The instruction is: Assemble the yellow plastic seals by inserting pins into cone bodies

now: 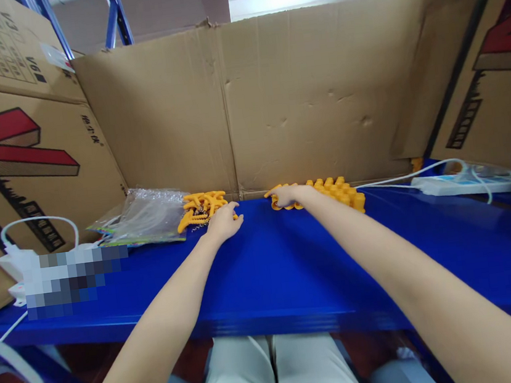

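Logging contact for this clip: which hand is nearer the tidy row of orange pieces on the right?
Right. The right hand rests on the left end of the orange row; the left hand is apart from it, beside the loose orange pile.

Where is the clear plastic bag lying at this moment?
In the head view, the clear plastic bag lies on the left part of the blue table, near the cardboard wall, directly left of the loose orange pieces beside the left hand.
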Motion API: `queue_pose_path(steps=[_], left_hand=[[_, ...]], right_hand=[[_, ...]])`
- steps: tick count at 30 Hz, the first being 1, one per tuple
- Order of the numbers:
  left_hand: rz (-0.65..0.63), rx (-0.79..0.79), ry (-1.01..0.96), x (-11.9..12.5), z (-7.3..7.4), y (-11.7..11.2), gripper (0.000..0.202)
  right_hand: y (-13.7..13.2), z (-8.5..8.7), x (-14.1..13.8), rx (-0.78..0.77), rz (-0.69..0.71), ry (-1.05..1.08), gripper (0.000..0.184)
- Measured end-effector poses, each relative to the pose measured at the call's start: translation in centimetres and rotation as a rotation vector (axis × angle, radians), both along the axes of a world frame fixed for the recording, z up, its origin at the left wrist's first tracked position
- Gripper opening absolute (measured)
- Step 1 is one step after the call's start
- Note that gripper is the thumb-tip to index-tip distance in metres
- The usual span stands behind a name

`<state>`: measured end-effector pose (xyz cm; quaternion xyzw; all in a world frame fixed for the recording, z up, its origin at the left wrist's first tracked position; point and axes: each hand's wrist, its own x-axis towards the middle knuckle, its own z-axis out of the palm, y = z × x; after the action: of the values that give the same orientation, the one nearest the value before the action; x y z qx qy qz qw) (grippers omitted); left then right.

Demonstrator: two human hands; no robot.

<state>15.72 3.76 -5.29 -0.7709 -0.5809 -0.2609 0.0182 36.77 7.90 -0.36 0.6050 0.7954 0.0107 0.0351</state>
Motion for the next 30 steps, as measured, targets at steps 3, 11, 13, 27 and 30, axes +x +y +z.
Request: queue_pose_path(steps=[3, 11, 13, 27, 30], left_hand=[[-0.007, 0.009, -0.007, 0.0, 0.0, 0.1, 0.039], [-0.013, 0.003, 0.05, 0.1, 0.1, 0.3, 0.032], [-0.014, 0.007, 0.059, 0.0, 0.0, 0.4, 0.031], [-0.049, 0.012, 0.032, 0.0, 0.1, 0.2, 0.029], [-0.022, 0.022, 0.025, -0.1, 0.6, 0.0, 0.027]], right_hand=[[0.1, 2.6, 2.7, 0.013, -0.012, 0.062, 0.052], [-2.0, 4.9, 8.9, -0.011, -0.213, -0.099, 0.02], [-2.6, 4.2, 9.8, -0.075, -0.261, -0.123, 0.017], [-4.1, -0.7, 8.0, -0.167, -0.205, 0.136, 0.019], [-4.0, -1.4, 7.8, -0.098, -0.186, 0.194, 0.02]])
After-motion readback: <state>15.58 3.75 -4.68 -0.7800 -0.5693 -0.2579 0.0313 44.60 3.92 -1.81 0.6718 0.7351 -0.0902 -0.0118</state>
